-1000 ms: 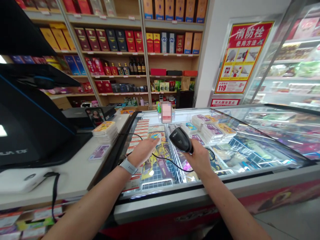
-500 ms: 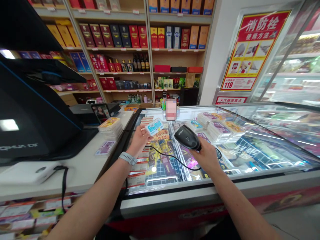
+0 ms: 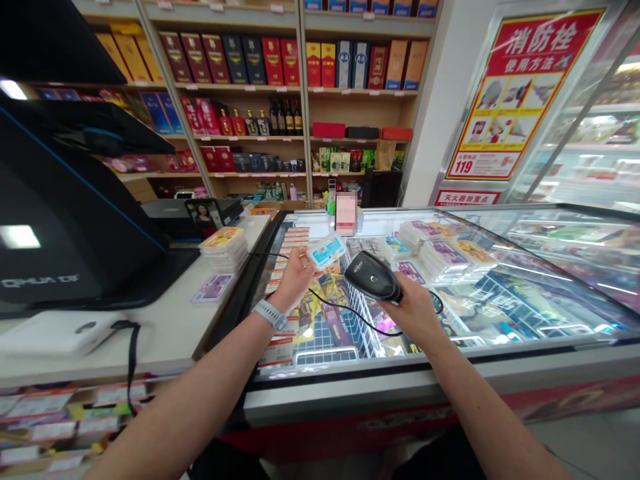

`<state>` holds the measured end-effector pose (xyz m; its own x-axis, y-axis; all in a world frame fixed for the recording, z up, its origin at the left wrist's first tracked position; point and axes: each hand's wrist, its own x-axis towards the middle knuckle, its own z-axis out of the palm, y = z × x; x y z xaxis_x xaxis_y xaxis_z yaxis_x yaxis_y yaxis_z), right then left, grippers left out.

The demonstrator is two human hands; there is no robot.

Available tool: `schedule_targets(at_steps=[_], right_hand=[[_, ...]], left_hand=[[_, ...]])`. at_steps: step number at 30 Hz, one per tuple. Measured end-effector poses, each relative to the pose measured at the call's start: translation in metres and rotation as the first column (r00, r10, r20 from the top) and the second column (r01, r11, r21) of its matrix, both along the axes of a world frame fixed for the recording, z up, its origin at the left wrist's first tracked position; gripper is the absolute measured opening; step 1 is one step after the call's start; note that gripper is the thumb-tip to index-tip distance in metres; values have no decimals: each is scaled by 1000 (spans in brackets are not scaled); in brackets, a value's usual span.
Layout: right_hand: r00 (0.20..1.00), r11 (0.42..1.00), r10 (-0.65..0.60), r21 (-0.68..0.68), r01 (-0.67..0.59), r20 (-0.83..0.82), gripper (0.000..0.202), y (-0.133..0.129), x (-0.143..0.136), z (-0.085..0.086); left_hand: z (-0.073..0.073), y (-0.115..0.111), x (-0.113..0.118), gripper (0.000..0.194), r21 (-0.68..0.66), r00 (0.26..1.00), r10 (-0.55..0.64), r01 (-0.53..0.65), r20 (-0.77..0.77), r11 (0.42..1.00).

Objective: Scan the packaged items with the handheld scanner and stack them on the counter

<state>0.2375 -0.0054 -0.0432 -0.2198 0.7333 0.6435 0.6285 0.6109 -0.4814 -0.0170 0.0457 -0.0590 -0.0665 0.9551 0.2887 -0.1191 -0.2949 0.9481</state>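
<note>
My left hand [image 3: 296, 277], with a pale watch on its wrist, pinches a flat clear pack with a blue label [image 3: 326, 252] by its left edge. The pack is held above the glass-topped freezer. In my right hand [image 3: 414, 303] is a black barcode scanner [image 3: 371, 275], its head pointed left toward the pack. A small gap separates scanner and pack. The scanner's black cable [image 3: 345, 308] loops across the glass. Right of the scanner, stacked packs with purple and orange labels [image 3: 443, 260] rest on the freezer, and a blue-labelled pack [image 3: 397, 247] lies beside them.
On the left counter stand a stack of orange-labelled packs [image 3: 223, 247], a single purple-labelled pack [image 3: 214, 287], a white box [image 3: 60, 340] and a large black checkout terminal [image 3: 75, 220]. The freezer's front edge [image 3: 350, 392] runs before me. Shelves of boxed goods [image 3: 240, 60] line the back.
My left hand has moved right with the blue-labelled pack, bringing it closer to the scanner. My right hand still holds the scanner at nearly the same place.
</note>
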Motion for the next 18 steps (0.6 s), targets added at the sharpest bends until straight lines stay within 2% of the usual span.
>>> schedule_targets(at_steps=[6, 18], right_hand=[[1000, 1000, -12, -3, 12, 20, 14, 0, 0, 0], [998, 1000, -13, -4, 13, 62, 16, 1, 1, -1]], left_hand=[[2, -1, 0, 39, 7, 1000, 20, -20, 4, 1000], [9, -7, 4, 37, -17, 999, 39, -39, 38, 999]])
